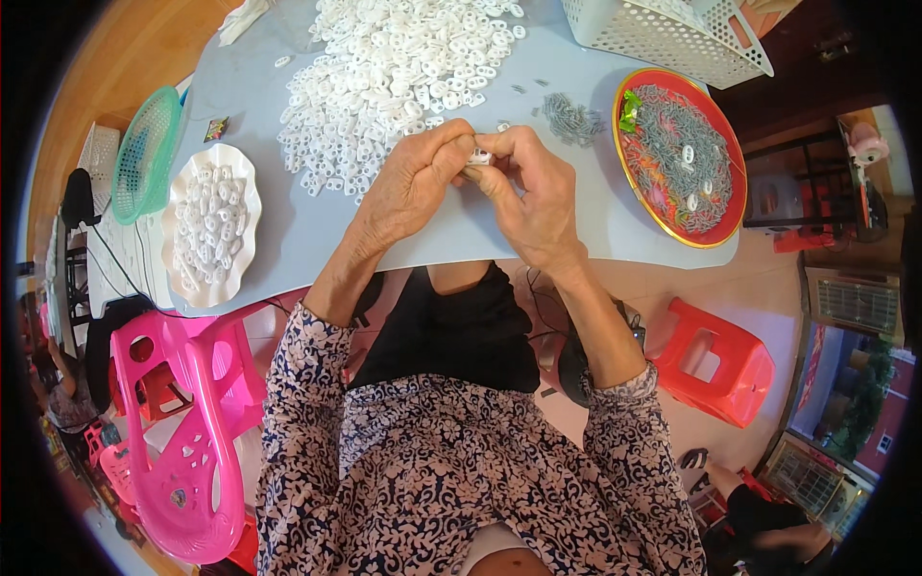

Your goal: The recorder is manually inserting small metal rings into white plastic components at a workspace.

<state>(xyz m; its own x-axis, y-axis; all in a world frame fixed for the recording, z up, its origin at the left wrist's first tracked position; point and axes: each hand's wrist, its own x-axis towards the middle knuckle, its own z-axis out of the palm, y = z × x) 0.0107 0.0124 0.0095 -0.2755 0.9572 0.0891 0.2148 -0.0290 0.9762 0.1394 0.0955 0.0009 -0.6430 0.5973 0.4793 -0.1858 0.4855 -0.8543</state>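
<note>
both hands raised together over the near edge of the pale grey tabletop (317, 230), fingertips meeting. left hand (413, 182) pinched shut on a small white plastic ring piece (479, 156), thumb and forefinger clamped on its left side. right hand (533, 192) pinched on the same piece from the right, fingers curled in tight; whether a grey pin sits between those fingertips too small to tell.

step in hand, by the look of it: fitting or pressing something into the white piece, mid-assembly, held clear of the table.

just beyond the hands, a broad heap of loose white plastic ring pieces (394, 67). to the right, a small scatter of thin grey metal pins (571, 120), then a round red tray with gold rim (727, 154) full of the same grey pins, a few white pieces lying on top. to the left, a white scalloped dish (252, 192) holding more white pieces, well apart from the hands. green mesh basket (144, 154) beside it, white perforated basket (663, 38) at the far right.

next move likely calls for a firm squeeze with the piece kept square, then a free hand to reach out.
</note>
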